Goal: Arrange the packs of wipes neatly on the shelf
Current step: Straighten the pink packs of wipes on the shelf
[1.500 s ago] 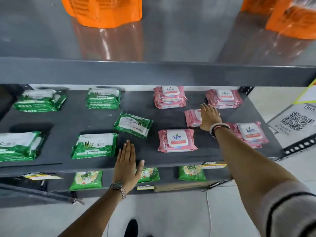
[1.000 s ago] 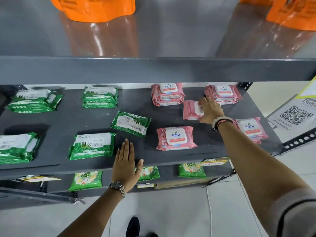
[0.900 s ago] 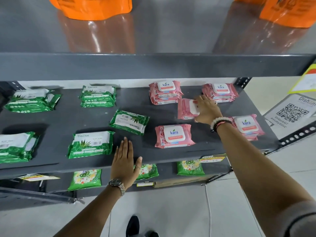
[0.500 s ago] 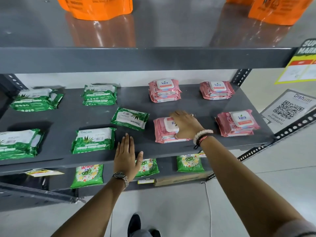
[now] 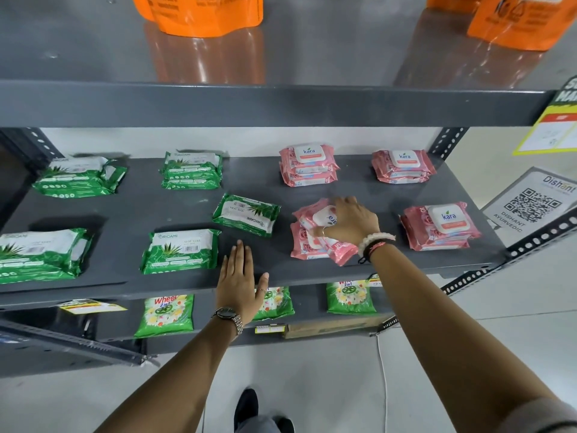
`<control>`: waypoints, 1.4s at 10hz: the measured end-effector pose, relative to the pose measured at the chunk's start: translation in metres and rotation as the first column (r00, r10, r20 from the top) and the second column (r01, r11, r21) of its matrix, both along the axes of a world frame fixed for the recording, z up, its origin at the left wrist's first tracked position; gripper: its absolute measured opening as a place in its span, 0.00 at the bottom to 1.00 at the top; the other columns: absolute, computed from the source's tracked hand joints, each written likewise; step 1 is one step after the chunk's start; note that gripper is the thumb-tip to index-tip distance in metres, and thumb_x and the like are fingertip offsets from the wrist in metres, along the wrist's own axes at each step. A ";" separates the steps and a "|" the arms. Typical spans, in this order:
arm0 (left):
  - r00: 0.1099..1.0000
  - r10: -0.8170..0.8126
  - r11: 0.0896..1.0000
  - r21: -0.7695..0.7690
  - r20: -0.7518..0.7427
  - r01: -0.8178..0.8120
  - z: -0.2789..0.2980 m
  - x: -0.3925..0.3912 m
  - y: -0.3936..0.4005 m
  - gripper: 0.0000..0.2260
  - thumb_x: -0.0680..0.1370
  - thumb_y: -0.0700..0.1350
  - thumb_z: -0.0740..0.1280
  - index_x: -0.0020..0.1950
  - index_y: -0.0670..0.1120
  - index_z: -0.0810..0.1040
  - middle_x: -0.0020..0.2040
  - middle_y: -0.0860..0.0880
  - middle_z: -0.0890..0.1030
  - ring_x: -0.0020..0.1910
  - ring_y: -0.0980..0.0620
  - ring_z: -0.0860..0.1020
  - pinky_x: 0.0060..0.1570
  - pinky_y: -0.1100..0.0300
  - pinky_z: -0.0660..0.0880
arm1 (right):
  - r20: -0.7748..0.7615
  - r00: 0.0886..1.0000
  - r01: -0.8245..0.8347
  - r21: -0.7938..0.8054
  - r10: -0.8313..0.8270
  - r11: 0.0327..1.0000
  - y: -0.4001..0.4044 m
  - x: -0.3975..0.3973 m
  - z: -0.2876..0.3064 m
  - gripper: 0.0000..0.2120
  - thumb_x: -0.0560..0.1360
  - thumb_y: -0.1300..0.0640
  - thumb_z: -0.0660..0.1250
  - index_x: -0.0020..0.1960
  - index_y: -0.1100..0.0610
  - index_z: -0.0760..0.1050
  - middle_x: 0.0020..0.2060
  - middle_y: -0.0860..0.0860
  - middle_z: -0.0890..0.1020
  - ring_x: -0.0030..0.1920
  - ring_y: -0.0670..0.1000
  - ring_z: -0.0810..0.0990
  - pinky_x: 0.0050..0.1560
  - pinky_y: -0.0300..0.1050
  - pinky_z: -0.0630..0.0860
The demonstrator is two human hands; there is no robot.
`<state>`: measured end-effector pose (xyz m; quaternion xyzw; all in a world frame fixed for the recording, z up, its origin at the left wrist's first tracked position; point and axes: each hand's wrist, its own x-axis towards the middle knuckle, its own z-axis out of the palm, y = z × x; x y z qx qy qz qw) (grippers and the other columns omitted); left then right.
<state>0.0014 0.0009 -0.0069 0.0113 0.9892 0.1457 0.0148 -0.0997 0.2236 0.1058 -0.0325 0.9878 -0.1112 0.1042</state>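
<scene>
I am facing a dark grey metal shelf (image 5: pixel 156 210) holding soft plastic packs of wipes, and I am describing it from left to right.

At the far left, two glossy green foil packs with aloe leaves are sitting, one at the back (image 5: pixel 79 179) and one at the front (image 5: pixel 40 254). Next, a small stack of green packs (image 5: pixel 192 170) is lying at the back, with a single green pack (image 5: pixel 179 250) in front of it. A fifth green pack (image 5: pixel 246 214) is lying crooked, between the rows.

My left hand (image 5: pixel 239 282) is resting flat and open on the shelf's front edge, fingers together, holding nothing.

To its right, the pink packs are beginning. Neat stacks are sitting at the back centre (image 5: pixel 307 165), back right (image 5: pixel 402 167) and front right (image 5: pixel 440 226). My right hand (image 5: pixel 351 223) is curling down over a pink foil pack with a white flip lid (image 5: pixel 318 220), gripping it as it is lying askew on another pink pack (image 5: pixel 304 245) at the front of the shelf.

I am judging these packs to be light but slightly squashy, with slick film that is likely to slide pack over pack. The stiff lid is probably the firmest spot, so I am thinking the best hold is across the top, thumb and fingers pinching the long sides. The top pack is needing to be squared with the one beneath.
</scene>
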 end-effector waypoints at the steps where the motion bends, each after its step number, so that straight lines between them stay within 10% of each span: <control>1: 1.000 0.001 1.000 -0.018 0.006 -0.001 -0.002 -0.001 -0.001 0.36 0.74 0.60 0.38 0.75 0.38 0.51 0.77 0.39 0.51 0.76 0.42 0.50 0.75 0.48 0.48 | 0.038 0.981 0.190 0.027 -0.191 0.981 -0.013 -0.001 -0.003 0.44 0.65 0.29 0.64 0.69 0.58 0.61 0.65 0.59 0.69 0.62 0.64 0.74 0.58 0.58 0.75; 3: 1.000 -0.009 0.999 -0.034 0.003 0.009 -0.004 -0.002 -0.002 0.36 0.73 0.60 0.37 0.75 0.39 0.49 0.77 0.39 0.49 0.76 0.43 0.48 0.75 0.49 0.46 | 0.148 0.970 0.187 0.041 -0.191 0.981 -0.012 -0.005 -0.002 0.45 0.70 0.27 0.52 0.76 0.54 0.49 0.77 0.58 0.52 0.72 0.66 0.62 0.66 0.62 0.67; 4: 1.000 -0.014 0.999 -0.036 -0.001 0.014 -0.004 -0.001 -0.002 0.36 0.73 0.60 0.36 0.75 0.39 0.49 0.78 0.39 0.49 0.76 0.43 0.48 0.76 0.49 0.46 | -0.010 0.993 -0.117 -0.059 0.117 0.991 0.006 -0.006 0.005 0.28 0.77 0.56 0.61 0.74 0.54 0.54 0.75 0.57 0.54 0.70 0.66 0.65 0.63 0.61 0.72; 5: 1.000 -0.014 0.999 -0.037 -0.005 0.014 -0.005 -0.002 -0.002 0.36 0.73 0.60 0.37 0.75 0.38 0.49 0.77 0.39 0.49 0.76 0.43 0.48 0.76 0.49 0.47 | -0.050 0.915 -0.403 -0.055 0.400 0.914 0.021 -0.001 0.008 0.39 0.68 0.77 0.60 0.72 0.49 0.62 0.76 0.52 0.58 0.76 0.58 0.57 0.66 0.56 0.72; 8: 1.000 -0.006 1.000 0.008 -0.008 0.006 -0.003 -0.001 -0.001 0.36 0.74 0.59 0.41 0.74 0.37 0.54 0.77 0.38 0.54 0.76 0.41 0.52 0.75 0.47 0.50 | 0.069 0.906 -0.424 0.113 0.418 0.899 0.017 0.008 0.000 0.39 0.70 0.59 0.72 0.75 0.51 0.56 0.78 0.48 0.51 0.78 0.54 0.43 0.73 0.70 0.50; 10: 1.000 -0.005 0.999 0.034 -0.007 0.005 -0.001 0.000 -0.001 0.36 0.74 0.59 0.42 0.74 0.37 0.54 0.76 0.37 0.54 0.76 0.40 0.53 0.75 0.46 0.51 | -0.054 0.960 -0.273 0.018 0.273 0.962 0.007 0.017 -0.001 0.37 0.66 0.48 0.75 0.70 0.55 0.64 0.68 0.53 0.72 0.68 0.57 0.70 0.67 0.57 0.69; 14: 1.000 -0.014 1.000 0.013 -0.002 0.014 -0.003 -0.001 -0.002 0.36 0.74 0.60 0.40 0.75 0.37 0.53 0.77 0.38 0.53 0.76 0.41 0.51 0.75 0.48 0.49 | -0.084 0.972 -0.221 -0.015 0.219 0.975 0.001 0.019 -0.004 0.36 0.65 0.49 0.76 0.68 0.57 0.66 0.64 0.53 0.75 0.64 0.56 0.73 0.60 0.55 0.75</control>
